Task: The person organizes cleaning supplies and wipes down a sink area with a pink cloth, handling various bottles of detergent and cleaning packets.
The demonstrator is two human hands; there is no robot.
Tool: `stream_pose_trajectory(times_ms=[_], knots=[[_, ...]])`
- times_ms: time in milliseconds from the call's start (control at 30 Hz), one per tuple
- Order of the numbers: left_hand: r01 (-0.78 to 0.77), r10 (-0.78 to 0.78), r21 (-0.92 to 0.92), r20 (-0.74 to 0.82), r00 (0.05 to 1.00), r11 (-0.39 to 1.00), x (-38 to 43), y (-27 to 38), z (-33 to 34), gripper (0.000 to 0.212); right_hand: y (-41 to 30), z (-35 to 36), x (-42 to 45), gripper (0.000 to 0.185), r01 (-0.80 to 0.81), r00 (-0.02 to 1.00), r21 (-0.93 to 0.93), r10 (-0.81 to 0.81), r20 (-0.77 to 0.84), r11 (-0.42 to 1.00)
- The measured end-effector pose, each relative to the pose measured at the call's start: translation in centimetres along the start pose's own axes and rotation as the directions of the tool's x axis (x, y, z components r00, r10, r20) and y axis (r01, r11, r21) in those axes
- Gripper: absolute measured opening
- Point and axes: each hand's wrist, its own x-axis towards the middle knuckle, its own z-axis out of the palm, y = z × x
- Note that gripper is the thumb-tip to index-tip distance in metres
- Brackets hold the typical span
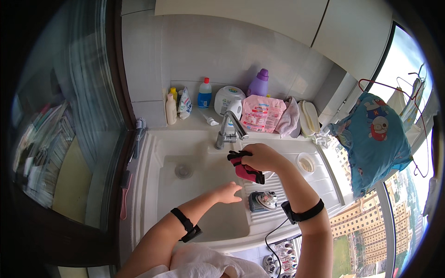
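Observation:
My right hand (261, 155) grips a folded pink and black fabric item (243, 169) over the inner edge of the ridged drainboard (278, 186). What kind of item it is, I cannot tell. My left hand (228, 192) hovers over the right side of the white sink basin (205, 222), fingers apart, holding nothing. Below my right hand, a dark square object with a shiny round metallic top (265, 200) rests on the ridges. A chrome faucet (231, 130) rises behind the basin, its spout just beyond the fabric. Part of a white thing shows behind the fabric.
A white round bowl (306, 163) stands on the drainboard. Along the back ledge are a blue-liquid bottle (204, 93), a purple bottle (258, 83), a pink pouch (263, 113) and a cloth (289, 118). A blue pillow (375, 139) hangs right. Brushes (125, 194) lie left.

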Motion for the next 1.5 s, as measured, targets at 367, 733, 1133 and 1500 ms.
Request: stream_pose_trajectory(times_ms=[367,733,1133,1500], knots=[[0.586,-0.525,-0.012,-0.460,0.716,0.810,-10.1,-8.6,-17.6,0.032,-8.4,9.3,17.2,0.028,-0.150,0.987,0.320,0.120,0.112,0.936],[0.604,-0.312,0.167,-0.733,0.605,0.779,-2.6,-10.8,-30.4,0.035,-4.6,13.5,30.5,0.024,-0.160,0.856,0.100,0.188,-0.481,0.982],[0.799,-0.448,0.169,-0.752,0.483,0.577,10.5,-21.2,-33.2,0.016,-2.0,18.4,33.1,0.050,0.030,0.958,-0.198,-0.085,-0.275,0.980],[0.413,-0.160,0.070,-0.853,0.497,0.908,10.2,-13.3,-40.5,0.012,-3.1,16.5,41.5,0.049,-0.033,0.991,-0.114,0.017,-0.136,0.993]])
